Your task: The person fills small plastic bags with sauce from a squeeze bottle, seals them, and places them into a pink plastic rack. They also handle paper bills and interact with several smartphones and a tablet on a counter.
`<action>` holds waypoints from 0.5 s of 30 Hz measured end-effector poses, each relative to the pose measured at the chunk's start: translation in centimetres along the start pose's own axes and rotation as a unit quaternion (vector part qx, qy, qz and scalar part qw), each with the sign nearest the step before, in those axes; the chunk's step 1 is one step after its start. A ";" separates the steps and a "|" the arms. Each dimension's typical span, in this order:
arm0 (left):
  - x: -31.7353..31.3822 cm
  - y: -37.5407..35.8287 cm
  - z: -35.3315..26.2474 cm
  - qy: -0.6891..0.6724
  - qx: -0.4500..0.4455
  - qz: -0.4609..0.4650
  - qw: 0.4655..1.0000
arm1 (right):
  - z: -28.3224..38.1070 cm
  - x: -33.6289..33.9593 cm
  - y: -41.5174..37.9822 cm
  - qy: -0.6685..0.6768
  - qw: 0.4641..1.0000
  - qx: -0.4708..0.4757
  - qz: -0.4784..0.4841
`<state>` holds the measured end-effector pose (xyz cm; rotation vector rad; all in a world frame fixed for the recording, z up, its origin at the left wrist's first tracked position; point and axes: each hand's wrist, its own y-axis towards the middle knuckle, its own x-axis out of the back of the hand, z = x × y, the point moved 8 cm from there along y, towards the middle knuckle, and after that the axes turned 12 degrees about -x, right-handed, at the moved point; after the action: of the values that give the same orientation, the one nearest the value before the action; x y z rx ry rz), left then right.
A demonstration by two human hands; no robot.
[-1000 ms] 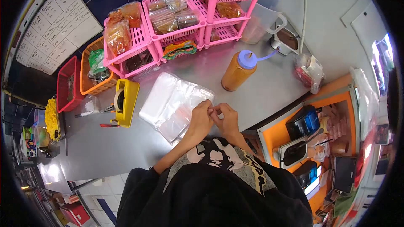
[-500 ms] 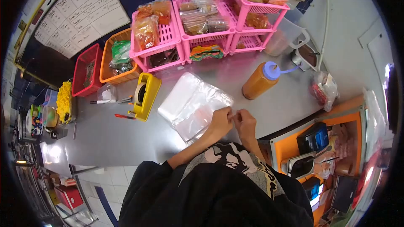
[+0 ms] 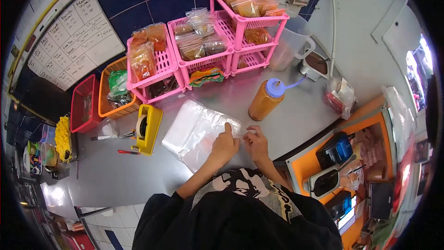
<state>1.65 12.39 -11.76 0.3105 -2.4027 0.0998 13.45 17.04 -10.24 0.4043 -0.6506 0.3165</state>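
Observation:
My left hand (image 3: 225,145) is over the right edge of a stack of clear plastic bags (image 3: 189,132), its index finger pointing up and the other fingers curled. Close beside it, my right hand (image 3: 256,143) has bent fingers, with the fingertips turned toward the left hand. Something thin and see-through seems to be between the two hands, too small to make out. Just beyond the right hand stands a squeeze bottle (image 3: 264,104) of orange-brown sauce with a blue lid and spout.
Pink racks (image 3: 182,83) with filled zip bags stand along the back wall. A yellow tape dispenser (image 3: 150,132), an orange basket (image 3: 105,111) and a red basket (image 3: 76,122) are on the left. A clear jug (image 3: 283,48) and a metal container (image 3: 316,65) of brown sauce stand at the back right.
The view has shifted, so the bench items appear lower and further left. My left index finger has stretched up; the right fingers have loosened a little. The hands remain close together.

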 end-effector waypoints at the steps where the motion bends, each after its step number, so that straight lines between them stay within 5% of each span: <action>1: 0.9 0.2 -1.0 -0.001 -0.001 0.003 1.000 | 0.3 0.0 0.0 -0.021 1.000 0.018 0.004; 4: 2.1 0.3 -2.5 -0.001 -0.003 0.063 0.998 | 0.1 -0.4 -0.1 0.065 0.997 0.021 0.042; 6: 3.8 -0.3 -6.3 0.056 -0.275 0.022 0.960 | -1.0 0.1 0.3 0.104 0.989 -0.057 0.087; 7: 4.0 -0.2 -6.0 0.055 -0.274 0.024 0.960 | -1.8 0.0 0.3 0.144 0.972 -0.134 0.133; 9: 2.7 -0.6 -6.4 0.132 -0.363 0.092 0.918 | -0.9 0.7 0.5 0.146 0.968 -0.129 0.158; 15: 2.2 -0.3 -6.2 0.054 -0.389 0.157 0.906 | 0.2 0.9 0.5 0.135 0.958 -0.127 0.221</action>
<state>4.10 12.61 -5.64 -0.4439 -2.1557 -0.6670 13.84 17.58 -9.37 -0.0380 -0.4982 0.6930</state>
